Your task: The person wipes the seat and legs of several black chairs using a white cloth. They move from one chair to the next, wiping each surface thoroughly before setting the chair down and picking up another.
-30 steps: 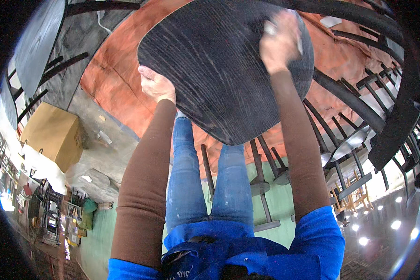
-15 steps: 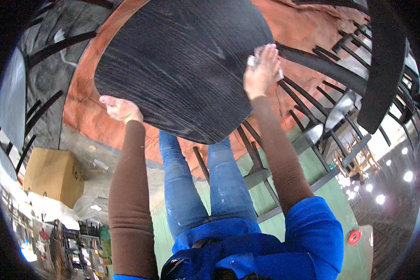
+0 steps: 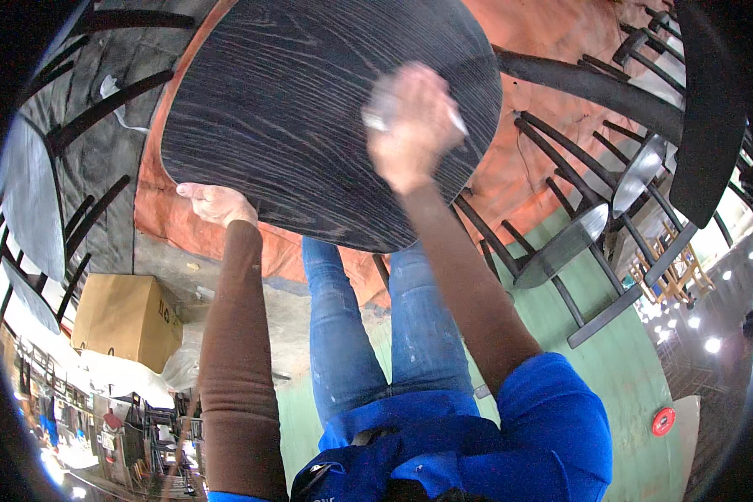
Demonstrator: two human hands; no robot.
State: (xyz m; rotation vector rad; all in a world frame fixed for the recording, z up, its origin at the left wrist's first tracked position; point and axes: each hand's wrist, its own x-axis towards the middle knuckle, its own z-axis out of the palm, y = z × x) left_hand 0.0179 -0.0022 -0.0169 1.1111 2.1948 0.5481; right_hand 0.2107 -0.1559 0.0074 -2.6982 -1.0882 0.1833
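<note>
- Orange sheet (image 3: 161,211) and green floor (image 3: 619,402) lie below in the head view, with a dark grey sheet (image 3: 109,192) to the left.
- Black board (image 3: 301,109), rounded and wood-grained, sits at the upper middle, above the person's jeans (image 3: 343,335).
- Of the hands, the left hand (image 3: 219,205) grips the board's lower left edge, thumb along the rim; its other fingers are mostly hidden.
- Blurred, the right hand (image 3: 414,125) clasps a white pad (image 3: 380,113) against the board's face, right of the middle; how tightly the fingers close, I cannot tell.
- Black chairs with grey seats (image 3: 565,247) stand at the right, others at the left.
- Beside the left ones is a carton (image 3: 117,314).
- Near the green floor's right edge lies a red disc (image 3: 663,422).
</note>
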